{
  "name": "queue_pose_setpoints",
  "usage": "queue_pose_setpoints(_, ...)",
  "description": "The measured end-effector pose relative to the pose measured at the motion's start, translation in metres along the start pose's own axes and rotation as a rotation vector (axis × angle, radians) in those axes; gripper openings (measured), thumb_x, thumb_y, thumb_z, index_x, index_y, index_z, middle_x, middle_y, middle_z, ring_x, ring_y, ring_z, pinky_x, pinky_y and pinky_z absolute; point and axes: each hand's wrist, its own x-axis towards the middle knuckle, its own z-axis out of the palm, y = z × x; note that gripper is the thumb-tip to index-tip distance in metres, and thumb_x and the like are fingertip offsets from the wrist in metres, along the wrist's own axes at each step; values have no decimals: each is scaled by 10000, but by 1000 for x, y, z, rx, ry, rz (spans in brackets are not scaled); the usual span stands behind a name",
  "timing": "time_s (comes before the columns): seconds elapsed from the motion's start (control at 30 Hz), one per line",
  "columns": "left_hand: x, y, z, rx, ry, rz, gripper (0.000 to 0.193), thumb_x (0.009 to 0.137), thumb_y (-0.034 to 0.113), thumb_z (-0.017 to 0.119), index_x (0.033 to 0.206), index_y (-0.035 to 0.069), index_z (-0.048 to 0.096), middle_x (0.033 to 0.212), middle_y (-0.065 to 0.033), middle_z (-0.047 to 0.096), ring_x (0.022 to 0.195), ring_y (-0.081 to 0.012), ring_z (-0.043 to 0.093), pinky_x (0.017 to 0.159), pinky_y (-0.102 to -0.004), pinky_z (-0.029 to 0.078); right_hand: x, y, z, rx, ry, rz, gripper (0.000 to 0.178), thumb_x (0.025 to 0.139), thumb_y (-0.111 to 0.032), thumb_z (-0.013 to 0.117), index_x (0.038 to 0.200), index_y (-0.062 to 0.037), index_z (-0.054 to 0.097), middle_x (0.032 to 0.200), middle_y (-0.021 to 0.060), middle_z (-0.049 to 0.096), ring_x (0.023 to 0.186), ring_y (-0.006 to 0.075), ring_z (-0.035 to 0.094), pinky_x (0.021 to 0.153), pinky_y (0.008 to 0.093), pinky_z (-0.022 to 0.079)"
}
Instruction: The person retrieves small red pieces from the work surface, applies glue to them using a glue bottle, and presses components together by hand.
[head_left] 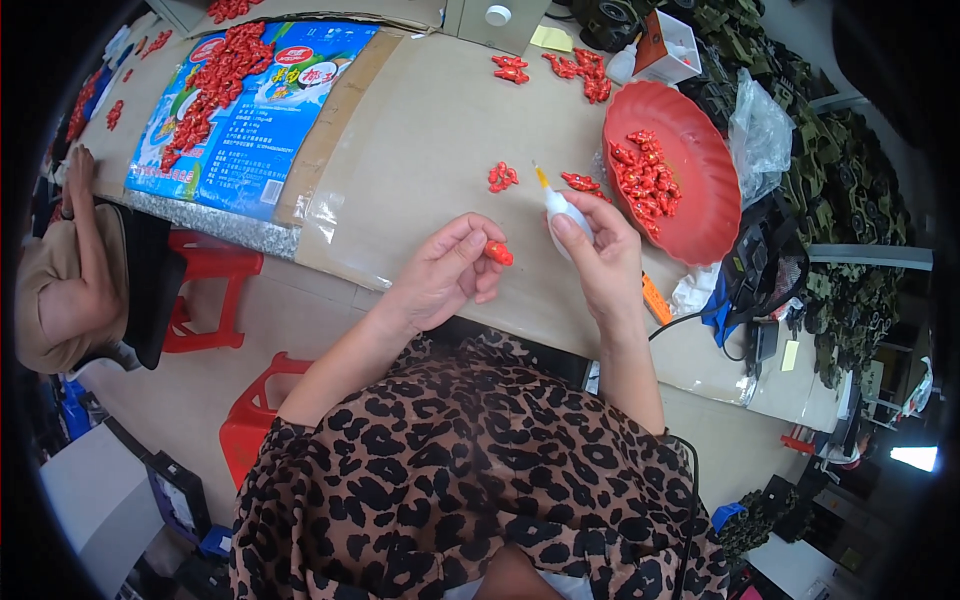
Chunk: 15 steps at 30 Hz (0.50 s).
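Between the thumb and fingers of my left hand (450,265) is a small red figurine (498,253) with a bit of yellow on it. My right hand (603,245) grips a white squeeze bottle (566,218), its yellow nozzle pointing up and away to the left. The two hands are apart, over the table's near edge. Just beyond them on the table lie a small group of red figurines (502,177) and another red piece (581,182). To the right of these, a red scalloped bowl (712,190) holds a heap of similar red pieces.
A blue printed cardboard sheet (262,150) at the left carries many red pieces. More red figurines (590,75) lie at the back, near an open box (672,48). An orange tool (656,300) and cables sit right of my hand. Another person's arm (88,215) is at far left.
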Motion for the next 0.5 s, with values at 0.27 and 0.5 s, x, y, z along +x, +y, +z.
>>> queue_pose_setpoints(0.27,-2,3,-3,-122,6,-27,213,902,230,357,951,50,460,786,-23,495,544,-76,368,494,-207,308,43,-8,17,-547,-54,1,215,696,-155,637,847,-19,566,663,63,573,590,104,526,556,246,420)
queue_pose_setpoints(0.5,-3,7,1,-69,20,-57,234,903,259,344,922,49,444,763,-23,471,525,-74,341,482,-202,301,55,-2,34,-870,-89,-54,179,678,-196,637,772,-45,618,667,118,602,604,198,587,578,310,439)
